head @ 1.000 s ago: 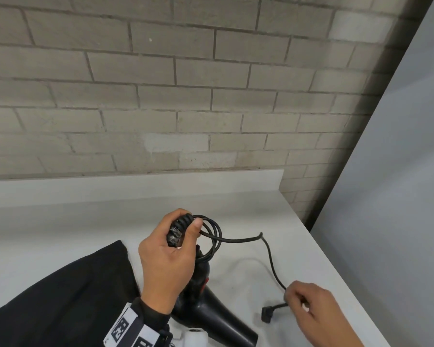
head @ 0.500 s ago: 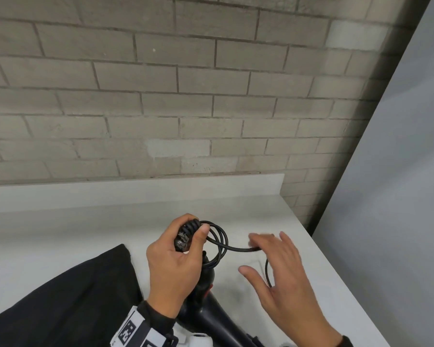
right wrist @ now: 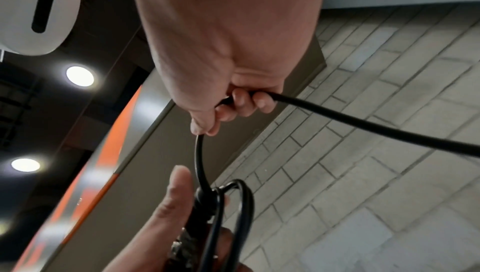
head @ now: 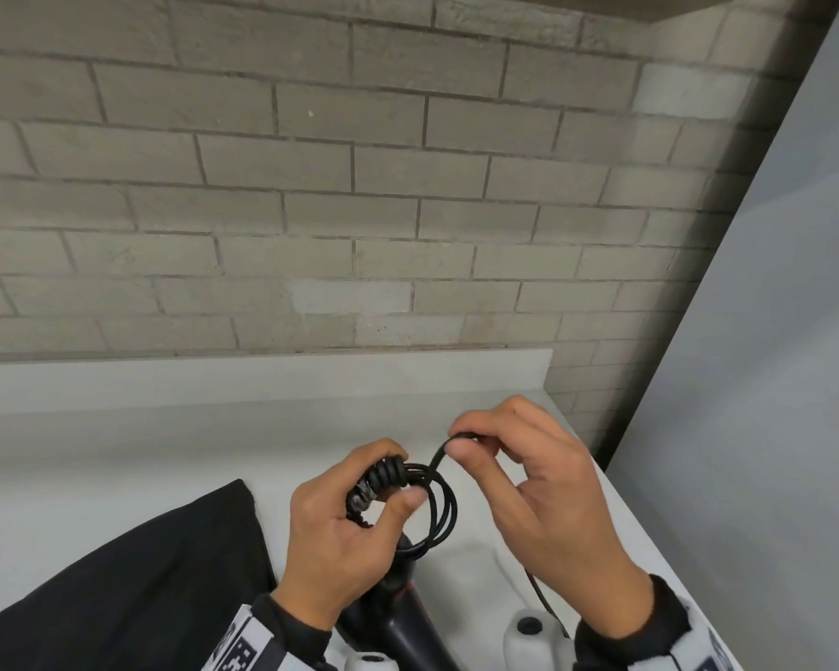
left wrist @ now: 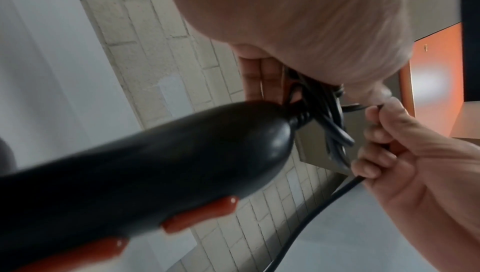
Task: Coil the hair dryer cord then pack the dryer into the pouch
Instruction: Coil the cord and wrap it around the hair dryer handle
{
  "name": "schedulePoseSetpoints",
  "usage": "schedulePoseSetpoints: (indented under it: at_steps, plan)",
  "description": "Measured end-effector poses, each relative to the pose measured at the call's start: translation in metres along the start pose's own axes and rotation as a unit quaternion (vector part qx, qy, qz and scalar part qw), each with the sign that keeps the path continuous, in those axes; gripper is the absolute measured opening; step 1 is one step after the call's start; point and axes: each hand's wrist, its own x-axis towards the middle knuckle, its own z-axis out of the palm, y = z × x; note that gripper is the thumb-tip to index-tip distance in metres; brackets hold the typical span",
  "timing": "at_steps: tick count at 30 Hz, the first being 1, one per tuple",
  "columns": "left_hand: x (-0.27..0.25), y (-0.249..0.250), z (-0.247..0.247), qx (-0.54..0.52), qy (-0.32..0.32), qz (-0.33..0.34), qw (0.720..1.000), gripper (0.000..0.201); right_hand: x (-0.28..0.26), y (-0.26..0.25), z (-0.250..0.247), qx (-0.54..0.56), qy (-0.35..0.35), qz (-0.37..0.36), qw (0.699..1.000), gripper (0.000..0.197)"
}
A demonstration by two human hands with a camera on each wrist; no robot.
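A black hair dryer (head: 408, 632) with red switches (left wrist: 202, 215) hangs handle-up under my left hand (head: 345, 535). That hand grips the end of the handle and pins several loops of the black cord (head: 442, 510) under its thumb. My right hand (head: 529, 486) pinches the cord (right wrist: 198, 153) just right of the loops, between thumb and forefinger. From there the free cord (right wrist: 363, 128) runs through the curled fingers and down past the wrist. The black pouch (head: 132, 588) lies flat on the counter, left of my left hand. The plug is out of sight.
The white counter (head: 165, 452) ends at a low backsplash under a grey brick wall (head: 311, 210). Its right edge (head: 650, 540) drops off beside a grey panel. The wrist cameras' white housings (head: 529, 636) show at the bottom.
My right hand left the cord's far end near the plug, swung up and left, and now pinches the cord beside the loops. My left hand kept its grip and rose slightly.
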Motion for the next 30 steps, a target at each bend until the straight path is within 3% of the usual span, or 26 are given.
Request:
schedulePoseSetpoints:
  at_steps: [4,8,15,20,25,30]
  plan:
    - [0.002,0.002,-0.003,-0.014,-0.021,0.016,1.000,0.038,0.015,-0.005,0.010,0.042,-0.008,0.023,0.999,0.003]
    - [0.001,0.001,-0.002,-0.031,-0.014,0.020,0.999,0.030,0.020,-0.002,0.020,0.128,-0.009,0.098,0.987,0.005]
    - [0.002,0.005,-0.003,-0.040,0.002,0.031,0.999,0.027,0.003,0.017,0.043,0.269,0.017,0.289,0.919,0.008]
    - [0.000,0.005,-0.003,-0.050,0.021,0.023,0.998,0.028,-0.020,0.017,0.058,0.357,-0.009,0.368,0.858,0.023]
    - [-0.001,0.005,-0.003,-0.043,0.046,-0.013,0.998,0.028,-0.045,0.014,0.065,0.399,-0.035,0.340,0.851,0.054]
    - [0.000,0.007,-0.001,-0.020,0.067,-0.067,0.995,0.011,-0.056,0.014,0.069,0.343,-0.062,0.287,0.892,0.023]
